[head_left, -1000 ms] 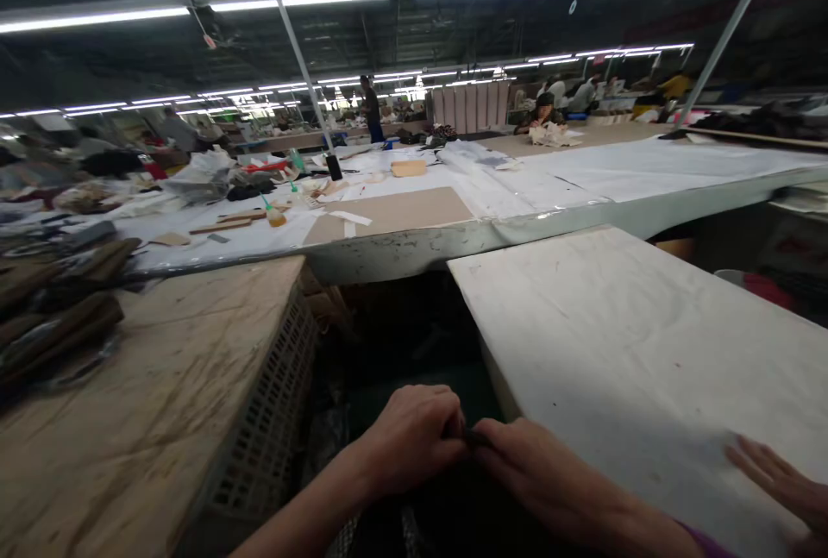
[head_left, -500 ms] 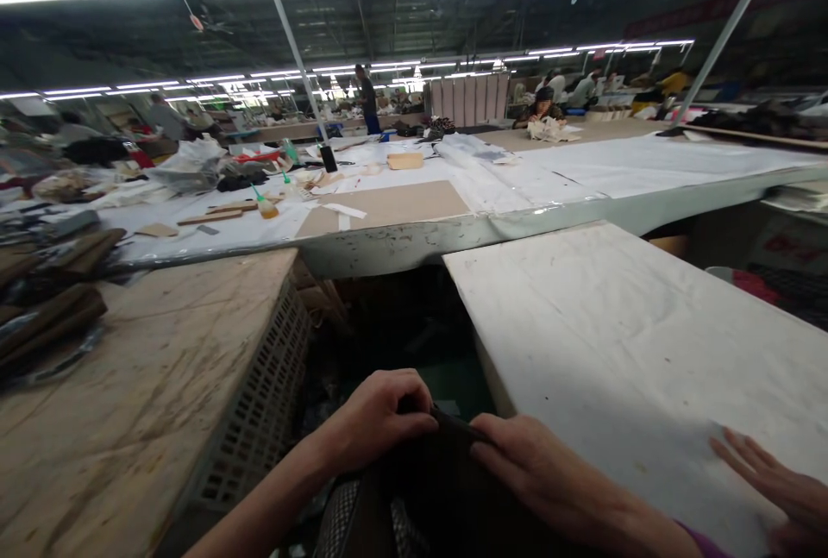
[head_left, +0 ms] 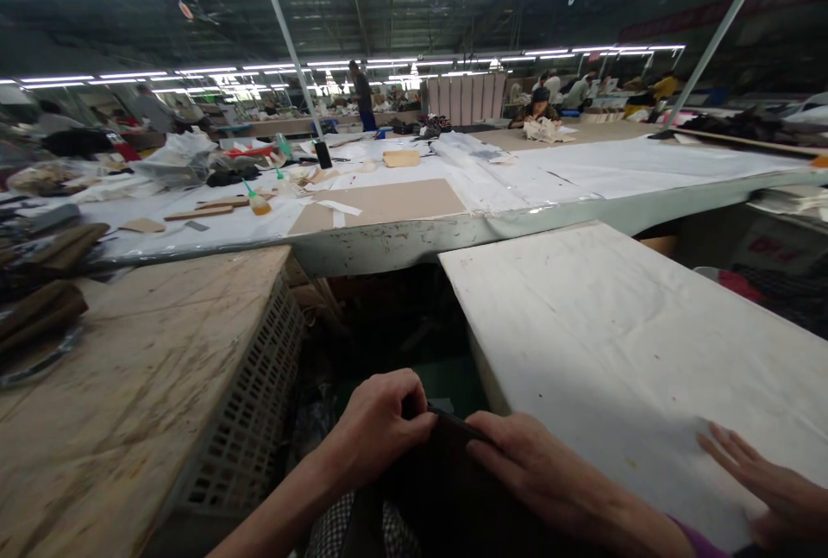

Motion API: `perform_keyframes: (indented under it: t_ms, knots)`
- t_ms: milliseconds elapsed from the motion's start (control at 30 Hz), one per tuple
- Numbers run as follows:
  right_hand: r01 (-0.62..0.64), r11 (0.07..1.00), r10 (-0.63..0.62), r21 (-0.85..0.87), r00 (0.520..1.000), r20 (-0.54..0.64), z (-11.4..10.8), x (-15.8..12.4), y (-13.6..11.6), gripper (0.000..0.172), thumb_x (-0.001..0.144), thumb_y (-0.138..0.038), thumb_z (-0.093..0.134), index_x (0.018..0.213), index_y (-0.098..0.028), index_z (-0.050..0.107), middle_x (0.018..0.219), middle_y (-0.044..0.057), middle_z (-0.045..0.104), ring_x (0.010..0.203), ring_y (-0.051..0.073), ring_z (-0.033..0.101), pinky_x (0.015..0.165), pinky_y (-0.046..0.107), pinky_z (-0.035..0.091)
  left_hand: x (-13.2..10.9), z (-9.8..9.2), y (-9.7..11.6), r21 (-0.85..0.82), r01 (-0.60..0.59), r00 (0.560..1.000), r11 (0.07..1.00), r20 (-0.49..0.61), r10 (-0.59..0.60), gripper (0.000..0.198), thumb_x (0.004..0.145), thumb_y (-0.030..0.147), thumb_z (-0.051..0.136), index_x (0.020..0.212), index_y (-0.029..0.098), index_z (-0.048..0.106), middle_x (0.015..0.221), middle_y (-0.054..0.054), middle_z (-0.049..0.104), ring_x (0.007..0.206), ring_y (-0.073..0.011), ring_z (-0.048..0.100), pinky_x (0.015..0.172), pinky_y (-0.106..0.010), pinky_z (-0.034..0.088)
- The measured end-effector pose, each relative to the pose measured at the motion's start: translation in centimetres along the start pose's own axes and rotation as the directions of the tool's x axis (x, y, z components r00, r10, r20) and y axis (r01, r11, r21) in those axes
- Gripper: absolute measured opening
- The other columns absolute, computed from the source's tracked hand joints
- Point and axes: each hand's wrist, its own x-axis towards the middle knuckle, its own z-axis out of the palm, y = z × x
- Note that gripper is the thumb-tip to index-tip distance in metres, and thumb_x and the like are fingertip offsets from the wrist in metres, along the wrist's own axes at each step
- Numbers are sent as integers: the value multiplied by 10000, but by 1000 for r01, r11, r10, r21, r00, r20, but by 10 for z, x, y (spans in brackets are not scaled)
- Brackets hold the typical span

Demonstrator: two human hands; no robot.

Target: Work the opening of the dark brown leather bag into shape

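A dark, soft-looking piece of material (head_left: 440,489) hangs in front of me between the two worktops, its top edge raised. My left hand (head_left: 388,407) pinches that edge between thumb and curled fingers. A short way to the right, my right hand (head_left: 517,450) grips the same edge, thumb on the near side. A purple cuff shows at this wrist. The lower part of the material runs into shadow, so its shape and kind are unclear. Black-and-white checked cloth (head_left: 329,530) shows beside it at the bottom.
Another person's hand (head_left: 743,463) lies on the white worktop (head_left: 569,316) at right. A worn wooden board (head_left: 148,334) over a plastic crate (head_left: 242,403) stands left. Beyond, a long table (head_left: 388,239) carries glue bottles (head_left: 257,203), scraps and plastic sheets; people stand farther back.
My view has shifted slightly, moving the surroundings a little to the left in the picture. Both hands keep their hold on the material, whose edge shows slightly more now.
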Motion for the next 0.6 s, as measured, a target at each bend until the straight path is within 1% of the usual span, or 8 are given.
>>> perform_keyframes:
  t_ms: [100, 133, 200, 300, 400, 467, 533, 600]
  knots:
    - [34, 999, -34, 25, 999, -9, -1, -1, 2, 208, 941, -289, 430, 896, -208, 617, 795, 11, 674, 698, 158, 611, 610, 210, 413, 0, 1, 4, 25, 32, 999, 999, -11, -32, 73, 712, 233, 601, 678, 186, 557, 653, 37, 577, 629, -129, 507, 563, -220, 327]
    - [48, 998, -48, 32, 999, -7, -2, -1, 3, 207, 941, -290, 433, 889, -208, 616, 791, 5, 666, 692, 153, 602, 607, 206, 411, 0, 1, 5, 14, 40, 999, 999, -10, -40, 59, 710, 227, 599, 722, 192, 554, 659, 46, 574, 620, -124, 505, 562, -219, 324]
    - [81, 996, -81, 41, 997, 1, -2, -1, 5, 209, 942, -299, 437, 862, -204, 605, 759, -8, 643, 660, 139, 577, 590, 197, 404, 0, -1, 5, -22, 30, 1000, 999, 7, -30, 164, 713, 200, 588, 875, 213, 568, 705, 60, 584, 633, -119, 517, 584, -215, 338]
    - [119, 993, -118, 18, 993, -11, -3, -2, 6, 228, 951, -309, 426, 844, -196, 592, 743, -10, 634, 648, 135, 570, 592, 193, 410, -1, -4, 2, -32, -120, 987, 992, 100, 123, 274, 763, 172, 551, 1009, 274, 615, 839, 50, 603, 775, -128, 557, 698, -212, 379]
    - [95, 991, -97, -94, 995, -26, -3, -1, 2, 246, 956, -292, 392, 907, -185, 609, 826, 33, 688, 713, 171, 634, 637, 217, 445, -1, -4, 1, 28, -246, 955, 969, 176, 238, 219, 833, 190, 498, 914, 291, 675, 901, 32, 591, 877, -141, 560, 761, -208, 393]
    - [81, 974, -87, -211, 996, -21, 0, 3, -3, 269, 950, -301, 383, 1001, -176, 615, 907, 79, 718, 771, 229, 679, 669, 267, 476, 2, -2, 1, 84, -220, 963, 972, 177, 203, 221, 854, 209, 474, 890, 278, 681, 900, 18, 592, 869, -149, 572, 749, -207, 412]
    - [93, 943, -102, -319, 995, -11, 2, 14, -8, 334, 922, -397, 438, 1102, -167, 600, 962, 121, 726, 816, 309, 698, 674, 331, 502, 7, 1, 0, 133, -174, 972, 976, 185, 148, 238, 864, 227, 458, 890, 277, 689, 914, 8, 607, 865, -158, 591, 747, -210, 435]
    - [124, 893, -136, -433, 991, 4, 2, 27, -13, 335, 882, -383, 496, 1100, -154, 605, 1021, 141, 715, 793, 338, 704, 628, 356, 517, 12, 3, -2, 158, -171, 972, 972, 186, 141, 250, 869, 245, 455, 913, 296, 696, 911, 9, 624, 859, -161, 608, 754, -208, 453]
